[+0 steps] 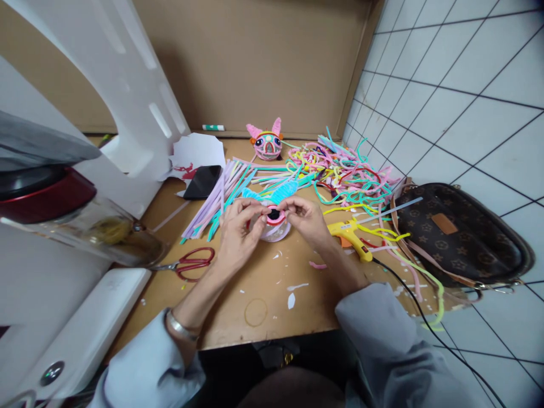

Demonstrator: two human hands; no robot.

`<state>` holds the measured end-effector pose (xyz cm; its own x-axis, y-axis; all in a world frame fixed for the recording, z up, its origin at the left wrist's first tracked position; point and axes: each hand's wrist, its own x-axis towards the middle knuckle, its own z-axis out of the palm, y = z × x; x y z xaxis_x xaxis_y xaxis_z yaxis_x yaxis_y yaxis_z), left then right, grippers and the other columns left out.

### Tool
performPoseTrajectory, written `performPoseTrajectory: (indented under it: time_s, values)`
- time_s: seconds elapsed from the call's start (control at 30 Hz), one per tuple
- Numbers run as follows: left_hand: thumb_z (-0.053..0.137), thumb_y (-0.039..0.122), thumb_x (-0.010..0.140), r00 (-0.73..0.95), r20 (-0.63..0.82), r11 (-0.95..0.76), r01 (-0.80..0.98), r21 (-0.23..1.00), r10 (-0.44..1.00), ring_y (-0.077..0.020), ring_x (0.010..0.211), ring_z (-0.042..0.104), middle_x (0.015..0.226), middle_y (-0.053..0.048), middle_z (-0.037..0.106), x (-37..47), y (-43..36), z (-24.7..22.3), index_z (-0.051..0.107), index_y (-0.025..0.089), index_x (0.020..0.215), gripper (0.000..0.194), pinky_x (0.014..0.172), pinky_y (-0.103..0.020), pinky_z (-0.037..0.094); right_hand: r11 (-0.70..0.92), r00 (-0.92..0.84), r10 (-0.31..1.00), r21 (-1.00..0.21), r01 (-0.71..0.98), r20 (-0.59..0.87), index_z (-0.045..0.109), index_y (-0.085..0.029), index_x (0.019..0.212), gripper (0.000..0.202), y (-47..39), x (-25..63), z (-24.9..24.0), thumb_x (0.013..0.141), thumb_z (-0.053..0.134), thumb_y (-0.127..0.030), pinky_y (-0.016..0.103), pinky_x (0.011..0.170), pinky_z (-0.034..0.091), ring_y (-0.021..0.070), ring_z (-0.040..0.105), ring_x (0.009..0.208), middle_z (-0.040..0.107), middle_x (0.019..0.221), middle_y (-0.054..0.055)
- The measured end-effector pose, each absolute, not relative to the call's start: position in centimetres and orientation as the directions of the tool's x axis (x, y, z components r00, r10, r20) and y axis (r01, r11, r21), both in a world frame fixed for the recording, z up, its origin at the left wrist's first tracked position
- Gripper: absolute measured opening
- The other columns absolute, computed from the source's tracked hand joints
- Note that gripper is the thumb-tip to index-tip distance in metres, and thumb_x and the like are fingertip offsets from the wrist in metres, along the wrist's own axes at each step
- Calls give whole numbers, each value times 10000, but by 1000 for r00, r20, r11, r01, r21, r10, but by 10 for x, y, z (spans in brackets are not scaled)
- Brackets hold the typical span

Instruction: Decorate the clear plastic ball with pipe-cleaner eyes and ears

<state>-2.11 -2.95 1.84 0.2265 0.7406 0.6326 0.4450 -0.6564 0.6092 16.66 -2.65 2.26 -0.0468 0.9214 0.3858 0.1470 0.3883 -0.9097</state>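
Near the middle of the table, a round pipe-cleaner craft head (275, 233) with light blue ears (284, 191) sits between my two hands. A pink ring (280, 222) around a black centre (274, 214) shows on its near side. My left hand (243, 226) is closed, thumb and fingers pinching at the ring's left edge. From the other side, my right hand (305, 218) pinches the ring's right edge. The fingers partly hide the head, so the exact grip points are unclear.
Behind stands a finished-looking pink-eared head (267, 144). Pipe cleaners lie in a bundle (212, 195) and a tangled heap (340, 170). A yellow glue gun (352, 235) with a cord and a brown handbag (463, 232) are right; red-handled scissors (193, 264), a phone (203, 182) and a jug (114, 226) left.
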Motion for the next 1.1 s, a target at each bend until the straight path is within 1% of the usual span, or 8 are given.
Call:
performPoseTrajectory:
  time_s: [0.13, 0.2, 0.3, 0.5, 0.8, 0.97, 1.1]
  values:
    - [583, 316, 953, 237, 613, -644, 455, 616, 754, -246, 1057, 616, 1059, -66, 654, -22, -29, 20, 725, 250, 1020, 171, 971, -439, 489, 460, -106, 888, -871, 172, 448, 758, -217, 765, 225, -28, 169, 24, 763, 561, -108, 272, 722, 430, 134, 518, 743, 544, 743, -13]
    - [587, 321, 950, 231, 605, -633, 464, 620, 762, -248, 1074, 613, 1068, -66, 655, -22, -29, 19, 722, 249, 1031, 173, 986, -441, 484, 478, -134, 878, -856, 198, 459, 778, -224, 783, 248, -29, 170, 25, 797, 559, -106, 281, 743, 444, 143, 534, 777, 550, 770, -2]
    - [593, 315, 948, 225, 599, -624, 471, 624, 769, -247, 1089, 610, 1090, -65, 657, -22, -28, 18, 718, 251, 1037, 166, 995, -441, 477, 501, -163, 865, -829, 250, 474, 793, -231, 812, 281, -30, 172, 26, 826, 545, -98, 290, 745, 450, 148, 530, 777, 559, 789, 7]
    - [595, 285, 949, 223, 587, -607, 507, 612, 778, -250, 1116, 602, 1124, -68, 656, -21, -30, 17, 712, 251, 1059, 164, 983, -432, 470, 520, -183, 854, -786, 334, 488, 795, -234, 846, 336, -31, 171, 26, 814, 503, -71, 287, 722, 440, 156, 536, 769, 566, 786, 15]
    - [579, 291, 953, 239, 613, -639, 489, 594, 753, -240, 1083, 604, 1103, -68, 649, -21, -29, 17, 699, 233, 1058, 169, 977, -417, 470, 521, -176, 852, -773, 361, 492, 784, -219, 828, 344, -32, 170, 28, 793, 482, -58, 288, 696, 414, 155, 535, 736, 560, 761, 12]
    - [584, 297, 952, 247, 622, -654, 464, 597, 743, -241, 1061, 614, 1077, -66, 660, -21, -30, 19, 688, 228, 1023, 144, 969, -411, 479, 484, -157, 873, -788, 380, 461, 783, -214, 821, 346, -33, 171, 29, 775, 484, -44, 282, 703, 424, 150, 545, 748, 573, 779, 14]
    - [582, 309, 957, 247, 616, -649, 468, 600, 748, -239, 1062, 615, 1084, -63, 674, -21, -31, 21, 681, 229, 1014, 139, 976, -416, 474, 497, -152, 866, -784, 372, 476, 781, -203, 823, 346, -32, 171, 28, 779, 479, -40, 272, 700, 431, 143, 553, 748, 584, 777, 12]
